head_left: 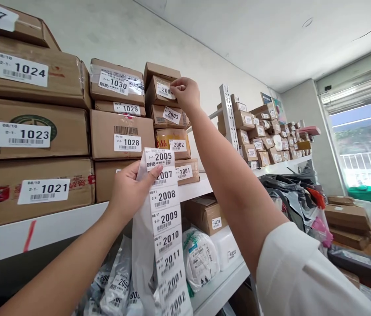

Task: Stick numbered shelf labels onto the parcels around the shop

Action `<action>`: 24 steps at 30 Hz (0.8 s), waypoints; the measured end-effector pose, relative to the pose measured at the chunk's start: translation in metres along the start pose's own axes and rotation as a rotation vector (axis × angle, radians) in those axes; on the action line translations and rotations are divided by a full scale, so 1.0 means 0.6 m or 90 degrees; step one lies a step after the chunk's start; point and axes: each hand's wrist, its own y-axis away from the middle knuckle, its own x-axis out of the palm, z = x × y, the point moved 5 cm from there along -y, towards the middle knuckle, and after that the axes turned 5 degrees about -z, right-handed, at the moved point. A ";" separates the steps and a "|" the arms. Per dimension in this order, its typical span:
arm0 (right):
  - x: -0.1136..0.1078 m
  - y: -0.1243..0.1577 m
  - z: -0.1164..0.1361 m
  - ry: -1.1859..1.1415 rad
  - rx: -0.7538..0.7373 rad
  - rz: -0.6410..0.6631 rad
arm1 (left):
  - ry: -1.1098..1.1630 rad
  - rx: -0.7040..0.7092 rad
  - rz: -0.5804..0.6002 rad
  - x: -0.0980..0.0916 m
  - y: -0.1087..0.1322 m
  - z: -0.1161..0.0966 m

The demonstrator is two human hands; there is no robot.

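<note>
My left hand [129,186] is closed on a long strip of numbered labels [165,219], thumb over the top ones; it hangs down with numbers 2005 to 2011 showing. My right hand [185,93] reaches up to a small cardboard box [159,90] high on the upper shelf, fingertips pressed on its white label [165,91]. Below that box sit stacked boxes labelled 2003 [171,115], 2002 [174,144] and 2001 [185,171].
Large brown cartons [34,131] numbered 1021 to 1030 fill the white upper shelf [57,226] on the left. Bagged parcels [200,259] lie on the lower shelf. More small boxes [264,136] line a shelf farther right. Dark bags and cartons [346,217] crowd the floor by the window.
</note>
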 end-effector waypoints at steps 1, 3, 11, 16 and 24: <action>0.004 0.000 0.000 0.021 0.012 0.016 | -0.012 -0.001 -0.004 -0.008 0.003 0.004; 0.005 0.008 0.004 0.050 0.042 0.034 | -0.039 -0.006 -0.016 -0.021 0.006 0.010; -0.058 0.083 0.082 -0.061 0.022 0.003 | 0.009 0.028 -0.044 -0.035 -0.004 0.004; -0.077 0.246 0.157 -0.383 0.011 0.471 | 0.077 0.012 0.020 -0.009 -0.014 -0.011; -0.051 0.189 0.097 -0.133 -0.027 0.106 | 0.076 0.004 -0.001 0.053 -0.019 -0.022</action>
